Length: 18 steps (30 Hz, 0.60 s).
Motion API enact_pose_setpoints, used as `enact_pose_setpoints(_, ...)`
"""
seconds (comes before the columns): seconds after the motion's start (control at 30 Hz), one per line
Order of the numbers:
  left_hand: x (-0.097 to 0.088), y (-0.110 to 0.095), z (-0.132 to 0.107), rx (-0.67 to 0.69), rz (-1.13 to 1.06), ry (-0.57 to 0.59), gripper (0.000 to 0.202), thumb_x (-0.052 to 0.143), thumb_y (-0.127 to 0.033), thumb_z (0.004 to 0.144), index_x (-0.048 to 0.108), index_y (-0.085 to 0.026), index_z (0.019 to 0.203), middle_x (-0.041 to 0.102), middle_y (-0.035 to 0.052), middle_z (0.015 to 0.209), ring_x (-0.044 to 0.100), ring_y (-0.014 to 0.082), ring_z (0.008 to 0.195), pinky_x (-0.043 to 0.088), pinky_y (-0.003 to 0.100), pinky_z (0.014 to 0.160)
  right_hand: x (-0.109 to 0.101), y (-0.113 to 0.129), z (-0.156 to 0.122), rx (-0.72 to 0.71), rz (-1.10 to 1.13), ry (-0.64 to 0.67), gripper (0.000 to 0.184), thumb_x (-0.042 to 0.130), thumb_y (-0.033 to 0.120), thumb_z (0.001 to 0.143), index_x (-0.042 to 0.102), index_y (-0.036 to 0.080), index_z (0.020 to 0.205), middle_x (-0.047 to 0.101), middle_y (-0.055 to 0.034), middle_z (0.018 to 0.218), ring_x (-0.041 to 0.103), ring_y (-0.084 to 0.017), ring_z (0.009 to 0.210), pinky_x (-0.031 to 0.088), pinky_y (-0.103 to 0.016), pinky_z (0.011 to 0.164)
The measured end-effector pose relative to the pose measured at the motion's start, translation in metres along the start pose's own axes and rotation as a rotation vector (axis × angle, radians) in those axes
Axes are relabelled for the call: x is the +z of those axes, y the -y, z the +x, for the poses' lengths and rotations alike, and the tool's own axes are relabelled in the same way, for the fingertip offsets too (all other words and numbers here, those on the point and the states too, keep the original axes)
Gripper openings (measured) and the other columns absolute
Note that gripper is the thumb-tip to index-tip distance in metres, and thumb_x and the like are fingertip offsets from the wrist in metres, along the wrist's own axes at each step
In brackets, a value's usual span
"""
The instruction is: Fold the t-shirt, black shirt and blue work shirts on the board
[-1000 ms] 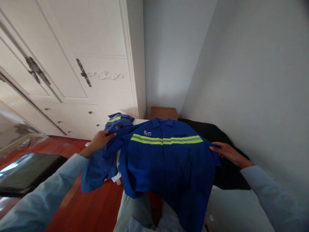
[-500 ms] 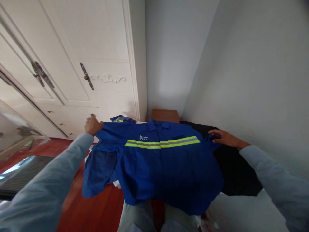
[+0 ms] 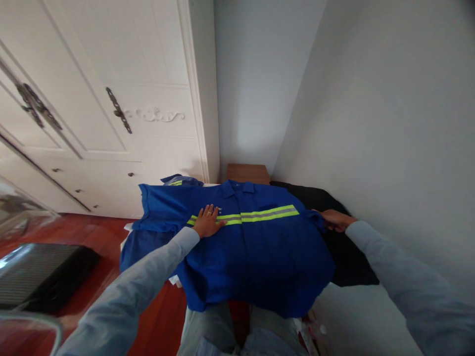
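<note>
A blue short-sleeved work shirt (image 3: 260, 252) lies spread out in front of me, collar at the far side, with a yellow-green and grey reflective band across its chest. My left hand (image 3: 208, 221) rests flat on the left part of the chest, fingers spread, a ring on one finger; it covers part of the band and most of the white logo. At the shirt's right sleeve end, my right hand (image 3: 336, 220) is closed on the fabric. Other blue cloth (image 3: 143, 247) hangs below the left sleeve.
Black cloth (image 3: 352, 262) lies under the right side. Behind stand a brown wooden box-like piece (image 3: 248, 173) and a folded blue garment (image 3: 181, 180). A white wardrobe (image 3: 159, 64) rises at left. On the red floor sits a dark ribbed case (image 3: 48, 277). A grey wall (image 3: 389, 99) bounds the right.
My left hand has let go of the left sleeve and moved right onto the shirt's chest. The right hand has closed on the right sleeve. The view has shifted slightly.
</note>
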State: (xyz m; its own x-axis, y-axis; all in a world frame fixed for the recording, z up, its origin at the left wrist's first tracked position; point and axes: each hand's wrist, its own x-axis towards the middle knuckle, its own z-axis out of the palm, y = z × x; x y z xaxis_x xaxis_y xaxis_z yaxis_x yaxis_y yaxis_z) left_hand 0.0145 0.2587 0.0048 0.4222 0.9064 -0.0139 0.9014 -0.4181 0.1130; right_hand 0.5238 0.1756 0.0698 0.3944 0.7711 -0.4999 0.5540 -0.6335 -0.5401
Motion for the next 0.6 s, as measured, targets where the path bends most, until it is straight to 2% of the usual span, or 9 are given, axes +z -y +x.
enact_pose_setpoints(0.1,0.012,0.014,-0.002,0.066,0.017,-0.047,0.08,0.038,-0.064,0.098,0.037,-0.009,0.156,0.032,0.0235,0.163,0.025,0.0374,0.153,0.021,0.055,0.123,0.007,-0.001,-0.015,0.057,0.092,0.1,0.055,0.082,0.063,0.067,0.049,0.021,0.052,0.045,0.0002,0.047,0.035,-0.01,0.043,0.024,-0.023,0.038)
enact_pose_setpoints(0.17,0.015,0.026,-0.002,0.122,0.013,-0.063,0.078,0.037,-0.064,0.099,0.037,-0.012,0.157,0.033,0.0209,0.163,0.025,0.0356,0.154,0.021,0.055,0.123,0.007,0.001,-0.03,0.021,0.185,0.172,0.049,0.085,0.058,0.065,0.053,0.021,0.058,0.048,0.0014,0.05,0.042,-0.011,0.048,0.033,-0.022,0.042)
enact_pose_setpoints(0.23,0.016,0.035,-0.001,0.161,0.009,-0.067,0.078,0.035,-0.065,0.099,0.037,-0.014,0.157,0.033,0.0193,0.164,0.025,0.0347,0.154,0.022,0.055,0.123,0.002,0.005,-0.046,-0.054,0.28,0.241,0.043,0.087,0.054,0.062,0.061,0.021,0.069,0.058,0.0009,0.061,0.053,-0.013,0.059,0.046,-0.025,0.052)
enact_pose_setpoints(0.3,0.017,0.041,0.001,0.182,0.014,-0.066,0.079,0.032,-0.066,0.099,0.036,-0.013,0.157,0.032,0.0196,0.164,0.024,0.035,0.154,0.021,0.055,0.123,-0.009,0.011,-0.061,-0.169,0.323,0.227,0.044,0.087,0.055,0.06,0.064,0.021,0.077,0.064,-0.0004,0.071,0.059,-0.015,0.068,0.052,-0.027,0.06)
enact_pose_setpoints(0.37,0.018,0.045,0.001,0.203,0.016,-0.065,0.081,0.031,-0.067,0.099,0.036,-0.012,0.157,0.031,0.0199,0.164,0.023,0.0349,0.154,0.02,0.055,0.123,-0.026,0.016,-0.072,-0.33,0.303,0.074,0.045,0.083,0.06,0.064,0.066,0.022,0.079,0.065,-0.0013,0.074,0.06,-0.017,0.069,0.053,-0.028,0.06)
enact_pose_setpoints(0.43,0.019,0.047,0.001,0.231,0.014,-0.06,0.081,0.032,-0.067,0.099,0.035,-0.012,0.158,0.03,0.0195,0.164,0.023,0.034,0.154,0.02,0.055,0.124,-0.045,0.018,-0.076,-0.502,0.269,-0.215,0.042,0.079,0.061,0.068,0.068,0.022,0.081,0.066,-0.0023,0.074,0.061,-0.019,0.07,0.054,-0.031,0.063)
enact_pose_setpoints(0.53,0.018,0.051,0.001,0.283,0.005,-0.055,0.081,0.032,-0.068,0.098,0.033,-0.014,0.159,0.029,0.0181,0.165,0.023,0.0323,0.155,0.019,0.054,0.124,-0.066,0.017,-0.066,-0.726,0.253,-0.72,0.03,0.075,0.051,0.076,0.071,0.023,0.087,0.072,-0.0063,0.091,0.067,-0.025,0.088,0.056,-0.042,0.089)
enact_pose_setpoints(0.57,0.018,0.053,0.001,0.296,0.002,-0.055,0.081,0.032,-0.068,0.098,0.033,-0.014,0.159,0.029,0.0178,0.165,0.023,0.032,0.155,0.019,0.054,0.124,-0.069,0.015,-0.059,-0.76,0.242,-0.842,0.025,0.073,0.046,0.078,0.071,0.024,0.088,0.073,-0.0076,0.099,0.067,-0.028,0.099,0.052,-0.045,0.098)
enact_pose_setpoints(0.6,0.018,0.054,0.002,0.306,0.0,-0.055,0.081,0.032,-0.068,0.098,0.032,-0.014,0.159,0.028,0.0175,0.165,0.023,0.0317,0.154,0.019,0.053,0.124,-0.069,0.013,-0.052,-0.755,0.218,-0.896,0.02,0.071,0.042,0.078,0.07,0.024,0.088,0.073,-0.0085,0.106,0.066,-0.029,0.108,0.048,-0.047,0.105)
